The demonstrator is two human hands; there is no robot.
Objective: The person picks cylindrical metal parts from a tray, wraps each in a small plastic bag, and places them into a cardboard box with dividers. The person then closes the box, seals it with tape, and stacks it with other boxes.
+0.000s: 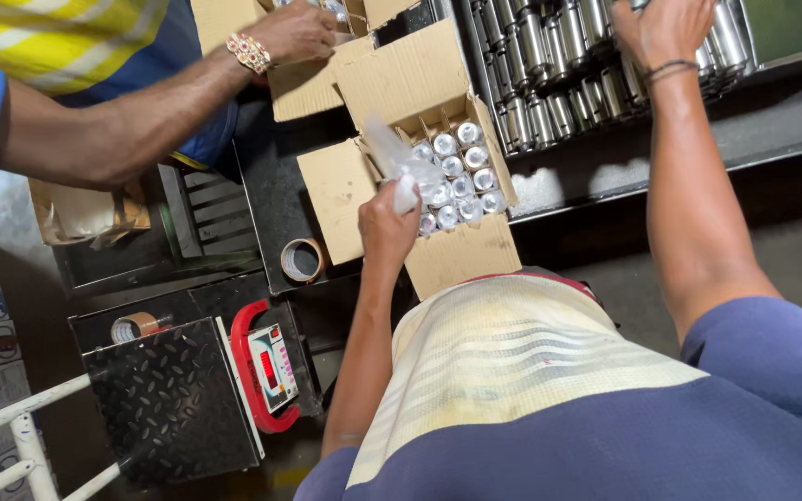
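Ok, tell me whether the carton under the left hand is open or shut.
Open. The cardboard carton has its flaps folded outward, and the tops of the metal cans inside show. The left hand holds a white item over it.

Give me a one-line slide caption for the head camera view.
Left hand lowers a plastic-wrapped can into a divided cardboard box; right hand reaches racked metal cans.

Packing workshop: canister-filled carton (pixel 457 176), weighing scale (pixel 266 366) (tape rolls too).
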